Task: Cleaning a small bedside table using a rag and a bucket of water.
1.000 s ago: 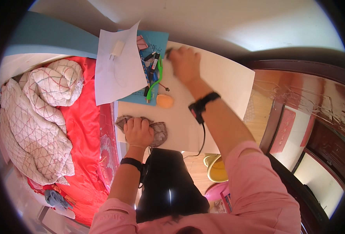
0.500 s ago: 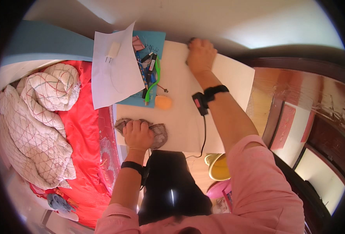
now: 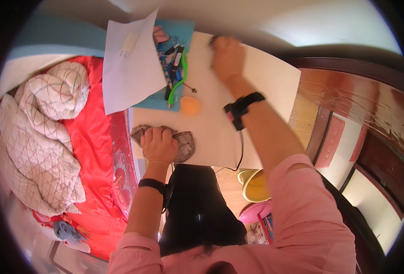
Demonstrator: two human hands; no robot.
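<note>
Grey rag (image 3: 183,142) sits bunched at the near edge of the pale tabletop (image 3: 266,86), and the left hand (image 3: 158,145) is on top of it, fingers curled down and pressing into the cloth. Rag's long axis runs left-right along the table's near edge; part of it sticks out to the right of the knuckles, a smaller bit to the left.

Right hand (image 3: 227,57) is stretched out to the far edge of the table, well apart from the rag. It looks loosely closed around something small and dark at the fingertips, but motion blur hides it: can't tell what, or whether it's a real pinch. Black wrist strap (image 3: 243,106) with a cable trailing back toward the body.

Key geometry: rag is directly under the left hand, close to the body; open tabletop lies ahead of it and to its right, between the two hands. Left hand is the nearer one by far.

Clutter on the left half of the table: white paper sheet (image 3: 131,68) overlapping a blue mat (image 3: 183,32) with pens and a green cable (image 3: 180,77), plus a small orange round thing (image 3: 190,105) just ahead of the rag, near but not touching.

Off the table to the left: red bedspread (image 3: 94,137) with a quilted blanket (image 3: 42,132).
</note>
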